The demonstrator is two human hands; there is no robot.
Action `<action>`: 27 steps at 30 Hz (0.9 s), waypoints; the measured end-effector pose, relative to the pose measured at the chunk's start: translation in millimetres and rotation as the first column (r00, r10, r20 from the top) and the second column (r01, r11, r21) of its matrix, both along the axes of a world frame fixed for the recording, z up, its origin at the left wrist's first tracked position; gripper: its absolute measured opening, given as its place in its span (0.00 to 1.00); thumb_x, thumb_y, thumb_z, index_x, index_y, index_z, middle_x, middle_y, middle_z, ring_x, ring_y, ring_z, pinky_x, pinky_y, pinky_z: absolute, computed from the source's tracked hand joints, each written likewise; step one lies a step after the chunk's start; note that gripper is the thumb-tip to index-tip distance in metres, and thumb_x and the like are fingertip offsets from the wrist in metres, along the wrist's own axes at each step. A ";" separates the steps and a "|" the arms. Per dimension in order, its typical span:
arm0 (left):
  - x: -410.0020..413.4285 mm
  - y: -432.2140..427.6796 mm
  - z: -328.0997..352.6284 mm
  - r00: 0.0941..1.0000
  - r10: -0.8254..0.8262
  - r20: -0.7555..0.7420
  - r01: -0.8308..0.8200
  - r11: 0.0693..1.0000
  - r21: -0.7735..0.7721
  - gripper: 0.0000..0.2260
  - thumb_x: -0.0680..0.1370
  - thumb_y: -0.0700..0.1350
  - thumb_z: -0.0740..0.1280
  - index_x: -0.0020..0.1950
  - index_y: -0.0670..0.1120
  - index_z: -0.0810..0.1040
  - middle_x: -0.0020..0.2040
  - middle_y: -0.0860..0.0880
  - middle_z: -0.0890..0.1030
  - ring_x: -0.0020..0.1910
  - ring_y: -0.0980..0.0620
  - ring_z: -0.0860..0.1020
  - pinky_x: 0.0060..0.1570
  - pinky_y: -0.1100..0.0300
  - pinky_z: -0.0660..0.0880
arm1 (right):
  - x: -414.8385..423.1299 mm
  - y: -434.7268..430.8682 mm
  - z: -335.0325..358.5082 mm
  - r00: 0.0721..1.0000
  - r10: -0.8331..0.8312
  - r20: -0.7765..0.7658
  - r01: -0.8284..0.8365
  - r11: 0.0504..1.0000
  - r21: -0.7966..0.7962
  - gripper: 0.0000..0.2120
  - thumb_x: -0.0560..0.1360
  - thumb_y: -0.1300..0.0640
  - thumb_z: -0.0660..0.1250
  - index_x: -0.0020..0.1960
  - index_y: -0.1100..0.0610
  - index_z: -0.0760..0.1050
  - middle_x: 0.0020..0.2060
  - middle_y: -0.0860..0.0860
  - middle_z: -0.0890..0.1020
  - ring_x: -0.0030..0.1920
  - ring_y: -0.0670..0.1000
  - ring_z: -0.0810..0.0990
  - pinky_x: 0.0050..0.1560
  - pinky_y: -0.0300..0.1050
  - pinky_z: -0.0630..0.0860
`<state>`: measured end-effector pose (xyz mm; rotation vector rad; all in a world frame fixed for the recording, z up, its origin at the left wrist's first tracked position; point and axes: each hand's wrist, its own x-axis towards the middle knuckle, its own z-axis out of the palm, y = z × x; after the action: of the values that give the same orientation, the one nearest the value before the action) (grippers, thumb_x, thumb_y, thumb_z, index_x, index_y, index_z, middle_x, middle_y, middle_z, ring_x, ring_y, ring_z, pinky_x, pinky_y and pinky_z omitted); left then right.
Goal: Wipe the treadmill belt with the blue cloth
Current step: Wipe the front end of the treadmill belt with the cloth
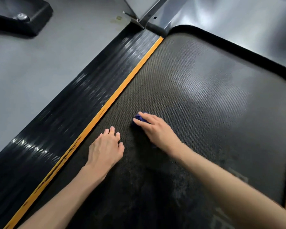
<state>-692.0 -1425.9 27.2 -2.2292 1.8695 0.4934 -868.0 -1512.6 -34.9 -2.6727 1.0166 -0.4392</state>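
The right hand's fingers (143, 116) lie nearly straight and close together on top of the blue cloth (140, 118), pressing it flat to the treadmill belt (205, 96). The thumb is hidden, so I cannot tell whether it tucks under the fabric. Only a small bunched fold of cloth shows past the fingertips; the rest is under the right hand (157, 131).

The cloth sits left of the belt's centre, near the left edge but not at it. Just beside it, closer to that edge, the left hand (106, 149) rests palm down on the belt, its fingers (112, 130) slightly spread and holding nothing, apparently as a brace.

The step in hand looks like a wiping stroke. To do it well, the cloth would be better opened out so it covers more than a finger-wide track. Pressure should stay even through the flat fingers, and passes should overlap from edge to edge. The bracing hand should shift off any part not yet wiped. The nearer belt looks darker and mottled and the far end has a pale sheen, which suggests the far corners have yet to be done.

Along the left edge runs a yellow strip (122, 86), then a ribbed black side rail (82, 90), then grey floor (31, 71).
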 end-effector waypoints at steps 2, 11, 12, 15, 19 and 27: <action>-1.7 -0.5 1.8 0.998 -0.029 0.048 0.031 0.999 -0.027 0.20 0.81 0.53 0.56 0.71 0.50 0.67 0.74 0.47 0.63 0.65 0.49 0.72 0.59 0.56 0.72 | -18.8 -35.5 -1.6 0.997 -0.025 -0.067 0.022 0.999 -0.041 0.23 0.73 0.66 0.66 0.67 0.54 0.71 0.68 0.58 0.71 0.66 0.59 0.71 0.64 0.56 0.70; -5.5 -5.0 -10.6 0.992 -0.077 0.098 0.076 0.997 0.014 0.16 0.80 0.46 0.55 0.65 0.43 0.72 0.71 0.43 0.66 0.63 0.47 0.72 0.54 0.57 0.74 | 2.4 -27.0 12.4 0.944 -0.325 0.062 0.326 0.945 -0.008 0.13 0.74 0.63 0.62 0.58 0.63 0.76 0.52 0.61 0.73 0.48 0.60 0.70 0.51 0.57 0.74; -4.8 -5.2 -13.0 0.993 -0.075 0.095 0.073 0.997 0.017 0.15 0.80 0.46 0.55 0.64 0.43 0.72 0.71 0.43 0.66 0.64 0.48 0.71 0.55 0.58 0.74 | 3.0 -7.4 9.2 0.981 -0.189 0.039 0.190 0.981 -0.035 0.14 0.74 0.62 0.62 0.58 0.62 0.76 0.51 0.60 0.74 0.47 0.58 0.69 0.50 0.55 0.74; -3.5 -6.6 -14.1 0.993 -0.082 0.081 0.082 0.997 0.002 0.15 0.80 0.46 0.55 0.64 0.44 0.73 0.69 0.43 0.67 0.63 0.49 0.72 0.55 0.59 0.74 | -20.9 -10.6 8.7 0.993 0.110 -0.049 -0.114 0.990 -0.080 0.15 0.77 0.59 0.62 0.62 0.58 0.75 0.52 0.58 0.75 0.48 0.54 0.69 0.51 0.47 0.72; 1.5 -4.4 -13.0 0.991 -0.110 0.076 0.111 0.994 -0.008 0.16 0.81 0.46 0.54 0.65 0.44 0.72 0.71 0.44 0.66 0.61 0.49 0.74 0.51 0.60 0.76 | -47.2 -80.8 -0.3 0.954 -0.300 0.003 0.298 0.948 -0.113 0.20 0.70 0.64 0.72 0.61 0.55 0.77 0.51 0.59 0.73 0.47 0.59 0.72 0.51 0.54 0.74; 3.7 -0.7 -17.1 0.991 -0.115 0.062 0.117 0.993 -0.025 0.18 0.82 0.47 0.54 0.70 0.45 0.68 0.73 0.43 0.64 0.65 0.49 0.72 0.53 0.59 0.76 | 17.9 6.1 7.0 0.961 -0.259 0.094 0.261 0.965 -0.001 0.15 0.74 0.61 0.60 0.60 0.56 0.76 0.47 0.58 0.73 0.42 0.59 0.70 0.44 0.56 0.74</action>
<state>-688.2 -1426.6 10.1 -2.1129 1.9730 0.3781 -850.1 -1506.5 -27.9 -2.5111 1.3462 -0.6174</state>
